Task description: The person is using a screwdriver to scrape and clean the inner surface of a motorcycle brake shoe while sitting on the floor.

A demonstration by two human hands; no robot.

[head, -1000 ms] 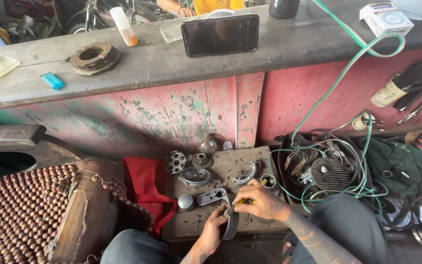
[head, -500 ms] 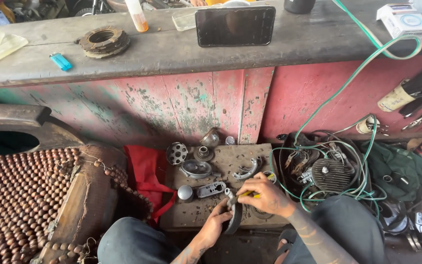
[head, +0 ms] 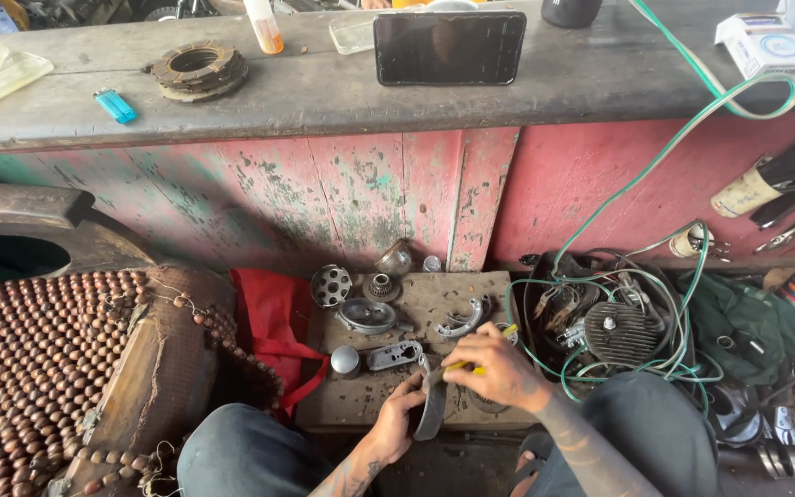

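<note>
My left hand grips a curved grey brake shoe, held on edge over a worn wooden board on the floor. My right hand is closed on a yellow-handled tool whose tip meets the upper end of the shoe. On the board lie a second curved shoe, a round metal cover, a perforated drum part, a small gear, a flat grey bracket and a steel ball-like cap.
A red cloth lies left of the board, beside a beaded seat cover. Green cable coils over engine parts at right. A long wooden bench above carries a dark phone, a clutch ring, a blue lighter.
The camera has tilted down slightly, so the bench sits higher in view. Both hands stay on the brake shoe; the right hand has shifted a little along its upper end.
</note>
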